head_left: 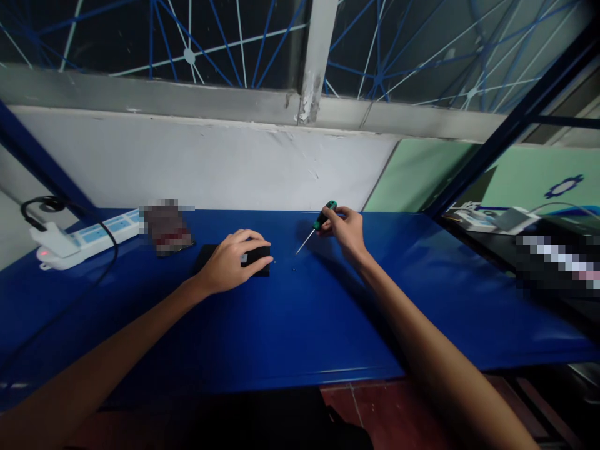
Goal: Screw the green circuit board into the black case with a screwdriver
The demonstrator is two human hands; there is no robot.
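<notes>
My left hand (pixel 232 261) lies on a flat black device (pixel 257 259) on the blue table (pixel 300 325), its fingers curled over the device's top. My right hand (pixel 345 230) pinches a small screwdriver (pixel 317 226) with a green and black handle. The thin metal shaft slants down to the left and its tip hovers just above the table, right of the black device. A tiny bright speck, perhaps a screw (pixel 294 270), lies on the table below the tip.
A white power strip (pixel 82 237) with a black cable (pixel 56 206) lies at the table's far left. A blurred dark object (pixel 166 228) sits beside it. Behind stand a white wall and a window with blue lines. To the right, another bench carries white equipment (pixel 497 220).
</notes>
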